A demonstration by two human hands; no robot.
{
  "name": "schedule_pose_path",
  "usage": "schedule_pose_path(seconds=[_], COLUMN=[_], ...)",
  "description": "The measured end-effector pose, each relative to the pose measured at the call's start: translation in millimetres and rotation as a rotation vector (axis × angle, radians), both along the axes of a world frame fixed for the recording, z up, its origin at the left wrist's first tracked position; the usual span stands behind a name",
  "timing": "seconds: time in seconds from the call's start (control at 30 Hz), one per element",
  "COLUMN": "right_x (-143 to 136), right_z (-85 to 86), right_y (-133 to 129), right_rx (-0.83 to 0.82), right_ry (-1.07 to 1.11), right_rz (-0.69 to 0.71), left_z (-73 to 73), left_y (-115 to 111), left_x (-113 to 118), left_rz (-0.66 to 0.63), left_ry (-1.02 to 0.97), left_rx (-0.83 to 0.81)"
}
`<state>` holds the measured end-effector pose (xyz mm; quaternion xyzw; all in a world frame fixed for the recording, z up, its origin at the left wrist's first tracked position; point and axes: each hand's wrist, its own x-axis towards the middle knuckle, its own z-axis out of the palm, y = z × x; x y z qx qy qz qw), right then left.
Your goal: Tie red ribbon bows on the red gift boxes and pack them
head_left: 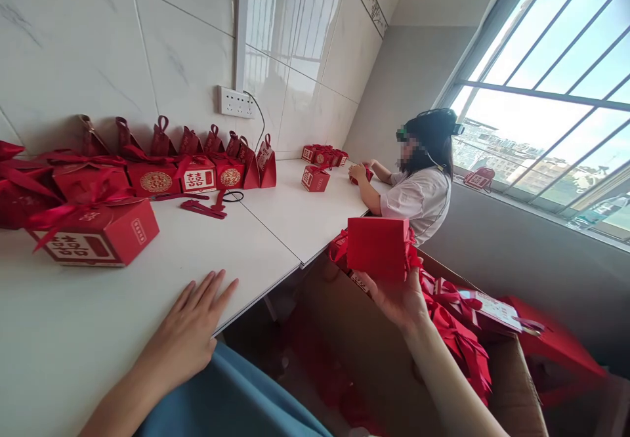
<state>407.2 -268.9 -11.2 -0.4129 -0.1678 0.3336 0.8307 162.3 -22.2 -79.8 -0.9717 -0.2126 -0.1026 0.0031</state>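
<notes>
My right hand (398, 292) grips a red gift box (377, 247) by its side and lower edge, above a large cardboard carton (354, 319). A plain red face of the box is turned toward me; its ribbon side is mostly hidden. Flat on the white table (231, 247) near its front edge rests my left hand (197, 325), fingers spread and holding nothing. Beyond that hand, to the left, stands a red gift box with a ribbon bow (105, 230). Red felt-like strips (204, 208) lie farther back on the table.
Several red boxes and pointed bags (162, 142) line the tiled wall. More ribboned boxes (457, 332) fill the carton at right. Across the table a co-worker (418, 174) handles a small red box (361, 176). A power socket (236, 102) is on the wall.
</notes>
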Motion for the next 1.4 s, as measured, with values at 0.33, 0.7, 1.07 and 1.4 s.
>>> schedule_pose_path(seconds=[0.33, 0.7, 1.07, 1.4], right_x=[48, 76, 77, 60], right_z=[4.7, -8.9, -27.0, -27.2], right_y=[-80, -170, -218, -257], right_rx=[-0.724, -1.119, -1.095, -1.213], right_ry=[-0.719, -0.83, -0.58, -0.623], right_rz=[-0.82, -1.007, -1.1, -1.092], left_z=[-1.3, 0.0, -6.4, -11.9], left_y=[1, 3, 6, 10], left_x=[1, 1, 6, 3], left_rz=[-0.02, -0.051, -0.062, -0.081], left_ry=[-0.022, -0.046, -0.154, -0.123], left_rx=[0.013, 0.067, 0.037, 0.038])
